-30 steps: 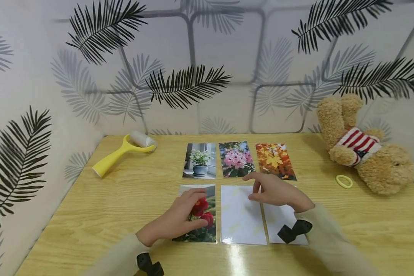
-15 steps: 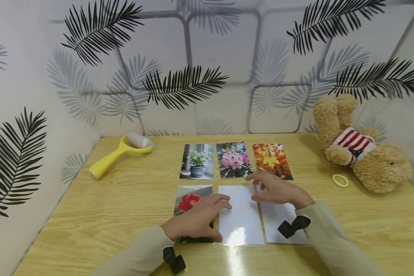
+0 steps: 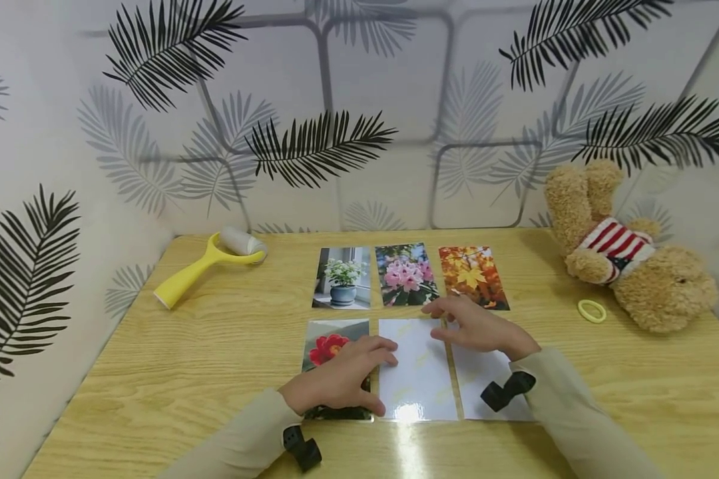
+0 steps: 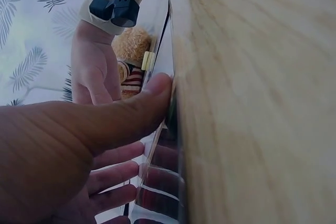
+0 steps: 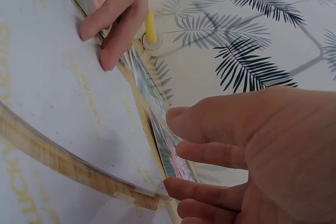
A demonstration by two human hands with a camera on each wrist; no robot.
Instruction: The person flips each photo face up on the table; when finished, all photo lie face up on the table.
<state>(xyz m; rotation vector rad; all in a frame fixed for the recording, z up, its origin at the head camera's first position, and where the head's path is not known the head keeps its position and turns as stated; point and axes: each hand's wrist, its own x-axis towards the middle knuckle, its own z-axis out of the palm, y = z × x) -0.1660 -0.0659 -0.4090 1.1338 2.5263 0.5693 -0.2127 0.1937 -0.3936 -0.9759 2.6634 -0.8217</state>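
Observation:
Six photos lie in two rows on the wooden table (image 3: 186, 359). The back row shows a potted plant (image 3: 343, 278), pink flowers (image 3: 405, 275) and autumn leaves (image 3: 472, 277). In the front row are a red flower photo (image 3: 328, 344) and two white, face-down photos (image 3: 418, 372) (image 3: 485, 389). My left hand (image 3: 362, 376) rests on the red flower photo, fingertips and thumb touching the middle white photo's left edge (image 4: 169, 103). My right hand (image 3: 458, 324) hovers with relaxed fingers over the top corners where the two white photos meet (image 5: 131, 182).
A yellow-handled roller (image 3: 206, 265) lies at the back left. A teddy bear (image 3: 635, 266) in a striped shirt slumps at the back right, with a yellow hair tie (image 3: 591, 311) next to it. Leaf-patterned walls close in the table at the back and left.
My left hand slid right, off the middle of the red flower photo, to the left edge of the middle white photo. My right hand has hardly moved.

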